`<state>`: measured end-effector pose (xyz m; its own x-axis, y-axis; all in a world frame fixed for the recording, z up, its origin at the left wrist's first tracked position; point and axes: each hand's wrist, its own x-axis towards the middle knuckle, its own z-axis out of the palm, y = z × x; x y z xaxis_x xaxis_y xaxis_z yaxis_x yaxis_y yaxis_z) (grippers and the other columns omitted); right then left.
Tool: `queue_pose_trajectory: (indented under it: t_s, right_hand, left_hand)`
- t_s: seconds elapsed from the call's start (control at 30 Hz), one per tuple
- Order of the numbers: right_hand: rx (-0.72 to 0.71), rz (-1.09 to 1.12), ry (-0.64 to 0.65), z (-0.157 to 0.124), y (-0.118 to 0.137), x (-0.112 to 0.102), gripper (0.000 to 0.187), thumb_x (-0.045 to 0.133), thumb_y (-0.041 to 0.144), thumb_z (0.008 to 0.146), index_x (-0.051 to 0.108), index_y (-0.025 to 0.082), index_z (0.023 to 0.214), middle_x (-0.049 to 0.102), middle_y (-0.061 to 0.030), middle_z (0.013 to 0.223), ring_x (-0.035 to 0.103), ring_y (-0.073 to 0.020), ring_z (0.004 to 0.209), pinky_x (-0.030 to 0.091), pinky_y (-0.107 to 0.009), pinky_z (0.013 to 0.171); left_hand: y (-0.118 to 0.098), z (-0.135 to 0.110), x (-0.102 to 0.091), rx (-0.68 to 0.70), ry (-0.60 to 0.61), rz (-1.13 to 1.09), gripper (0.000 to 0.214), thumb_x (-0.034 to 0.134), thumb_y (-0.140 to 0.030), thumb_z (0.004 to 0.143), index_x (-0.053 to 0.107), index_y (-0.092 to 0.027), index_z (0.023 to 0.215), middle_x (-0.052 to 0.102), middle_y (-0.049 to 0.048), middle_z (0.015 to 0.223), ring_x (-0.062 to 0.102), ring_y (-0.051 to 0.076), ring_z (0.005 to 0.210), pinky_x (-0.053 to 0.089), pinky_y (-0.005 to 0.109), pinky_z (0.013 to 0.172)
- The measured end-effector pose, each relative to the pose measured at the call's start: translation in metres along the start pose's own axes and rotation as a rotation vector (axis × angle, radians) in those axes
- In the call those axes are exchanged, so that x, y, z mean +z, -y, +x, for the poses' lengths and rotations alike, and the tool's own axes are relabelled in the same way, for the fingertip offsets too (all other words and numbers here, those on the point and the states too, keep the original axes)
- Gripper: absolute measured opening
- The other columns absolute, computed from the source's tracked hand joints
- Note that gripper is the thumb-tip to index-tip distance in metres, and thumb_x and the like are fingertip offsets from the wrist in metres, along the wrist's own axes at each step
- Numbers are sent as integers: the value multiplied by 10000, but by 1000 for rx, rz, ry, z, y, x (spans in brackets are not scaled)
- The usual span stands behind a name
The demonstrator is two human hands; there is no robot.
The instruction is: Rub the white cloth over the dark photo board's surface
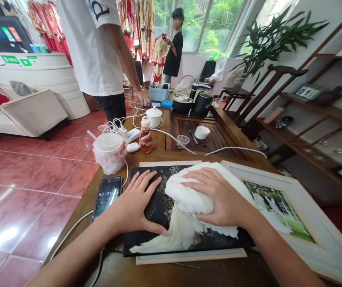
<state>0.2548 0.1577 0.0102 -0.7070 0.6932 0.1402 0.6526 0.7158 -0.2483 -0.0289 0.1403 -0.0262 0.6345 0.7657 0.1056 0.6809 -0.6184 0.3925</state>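
My left hand (pixel 139 203) lies flat with spread fingers on the left side of a black board (pixel 149 235), whose surface is speckled with pale flecks. Curled over a fluffy white wad (pixel 178 191), perhaps cotton wadding, my right hand (pixel 215 195) presses it down on the board. Below the wad, a crumpled cream cloth (pixel 176 235) spreads toward my left thumb. A pale wooden frame (pixel 191 257) lies under the board, its edges showing at front and back. To the right rests a white-framed photo (pixel 281 211), partly overlapped by my right arm.
A lit phone (pixel 108 197) lies left of the board. Beyond it stand a bagged tub (pixel 109 149), a Nescafé bottle (pixel 145 137) and a lidded white cup (pixel 154 117). White cables (pixel 173 137) cross the table. A person (pixel 96 52) stands at the far left side; another person (pixel 173 48) stands near the window.
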Motion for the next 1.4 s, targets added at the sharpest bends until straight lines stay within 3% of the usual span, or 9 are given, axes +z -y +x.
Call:
queue_pose_trajectory:
  t_s: [0.33, 0.57, 0.8, 1.13, 1.4]
  right_hand:
    - [-126, 123, 153, 7, 33, 7, 760, 754, 513, 610, 529, 376, 1323, 530, -63, 1367, 458, -351, 1232, 139, -614, 1077]
    - [-84, 148, 132, 6, 24, 2, 747, 788, 437, 580, 565, 365, 1289, 538, -46, 1366, 478, -318, 1215, 211, -550, 1068]
    - [3, 24, 40, 2, 1, -4, 655, 739, 360, 650, 588, 310, 1285, 556, -69, 1354, 503, -329, 1182, 298, -538, 1017]
    - [-136, 131, 153, 4, 34, 8, 763, 752, 506, 618, 520, 386, 1335, 521, -49, 1393, 472, -347, 1223, 138, -612, 1086]
    - [-44, 69, 87, 3, 14, 0, 701, 771, 404, 603, 588, 340, 1277, 556, -59, 1357, 501, -336, 1192, 262, -558, 1048]
  left_hand:
    - [2, 7, 1, 2, 3, 36, 1195, 649, -859, 594, 320, -152, 1500, 296, 199, 1555, 204, 407, 1459, 165, 622, 1174]
    - [2, 6, -2, -3, 14, 29, 1209, 594, -893, 609, 300, -142, 1510, 272, 199, 1566, 197, 401, 1462, 154, 615, 1179]
    - [1, 5, 0, 1, 0, 5, 1209, 609, -883, 609, 294, -147, 1515, 266, 206, 1569, 201, 416, 1457, 161, 640, 1167]
    - [1, 6, 0, 2, -8, 17, 1194, 700, -826, 573, 336, -157, 1493, 315, 213, 1541, 220, 431, 1447, 183, 648, 1158]
    - [1, 5, 1, -2, 11, 13, 1208, 609, -882, 611, 286, -154, 1520, 260, 200, 1572, 194, 408, 1461, 155, 623, 1174]
